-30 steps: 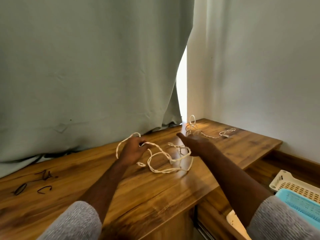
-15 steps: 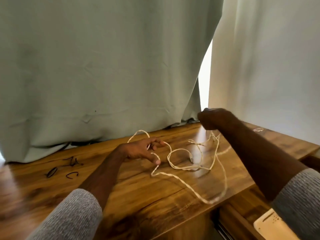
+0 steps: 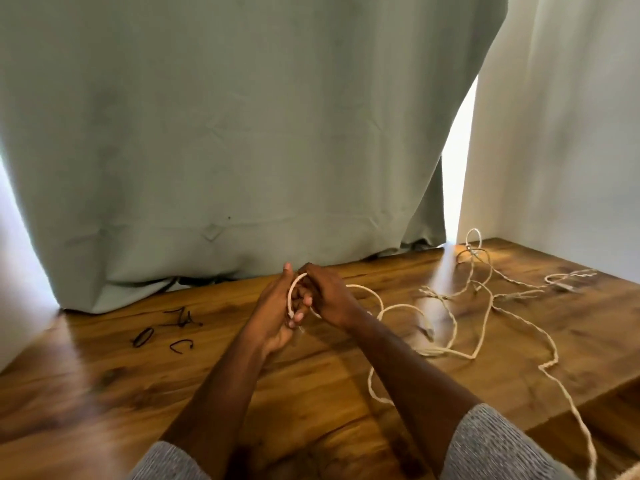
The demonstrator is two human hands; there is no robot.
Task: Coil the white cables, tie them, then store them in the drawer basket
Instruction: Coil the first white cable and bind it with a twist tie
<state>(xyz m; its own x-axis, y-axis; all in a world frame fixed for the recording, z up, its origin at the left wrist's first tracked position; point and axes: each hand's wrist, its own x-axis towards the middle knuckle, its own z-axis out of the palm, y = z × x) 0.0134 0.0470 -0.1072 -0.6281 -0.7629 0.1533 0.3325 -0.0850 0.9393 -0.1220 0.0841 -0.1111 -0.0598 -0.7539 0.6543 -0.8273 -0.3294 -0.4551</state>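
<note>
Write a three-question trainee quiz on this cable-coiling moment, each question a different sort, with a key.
1. True or false: the left hand and right hand meet at a loop of white cable.
2. Multiple choice: the black ties lie on the wooden desk
A. to the left of the hands
B. on top of the loose cable
C. inside a basket
3. Fill in: a second white cable lies near the back of the desk, by the gap at the edge of the green ____.

Key: 1 true; 2 A; 3 curtain.
</note>
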